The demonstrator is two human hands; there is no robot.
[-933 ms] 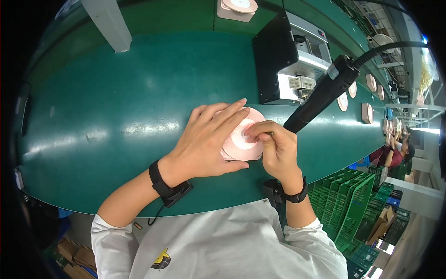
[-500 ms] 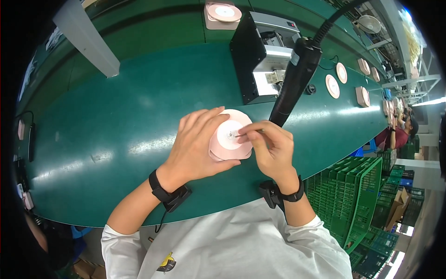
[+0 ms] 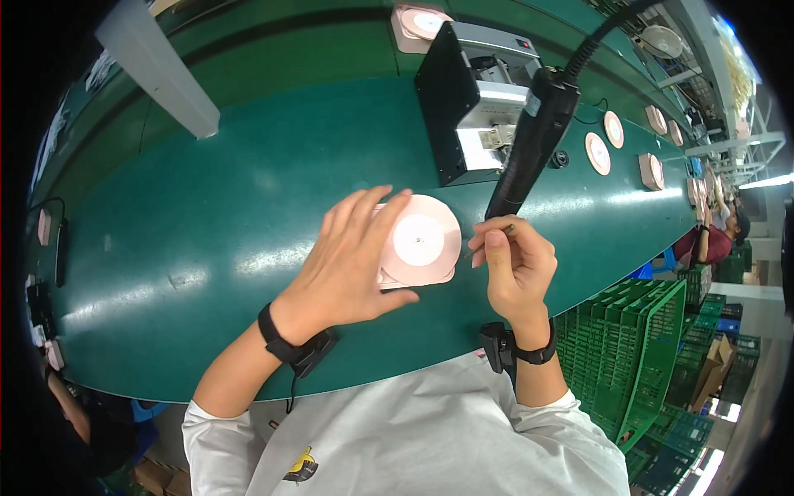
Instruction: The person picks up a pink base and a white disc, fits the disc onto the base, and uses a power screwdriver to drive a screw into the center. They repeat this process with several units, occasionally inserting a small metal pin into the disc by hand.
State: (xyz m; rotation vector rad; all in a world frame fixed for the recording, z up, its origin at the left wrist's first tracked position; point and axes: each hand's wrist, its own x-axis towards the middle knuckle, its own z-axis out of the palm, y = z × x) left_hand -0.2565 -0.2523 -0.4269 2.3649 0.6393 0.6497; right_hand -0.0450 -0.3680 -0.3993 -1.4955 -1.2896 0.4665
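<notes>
A pale pink device (image 3: 399, 271) with a squarish base lies on the green table. On top of it is a round pink disc with a white centre (image 3: 419, 240). My left hand (image 3: 341, 258) lies along its left side, fingers stretched and spread, fingertips at the disc's upper left edge. The thumb points right, just below the base. Right of the device and apart from it, my right hand (image 3: 519, 269) pinches a thin metal tool (image 3: 508, 229) between thumb and fingers. The tool's exact kind is too small to make out.
A black corded handheld tool (image 3: 533, 136), like an electric screwdriver, hangs just above my right hand. Behind it stands a black and silver machine (image 3: 447, 107). Pink discs (image 3: 597, 155) lie farther right. Green crates (image 3: 612, 355) stand at lower right; a grey post (image 3: 169, 74) rises at upper left.
My right hand has drawn the thin tool away from the disc's centre, to the right. The left hand's thumb has moved off the base's lower edge. The view has shifted slightly.
</notes>
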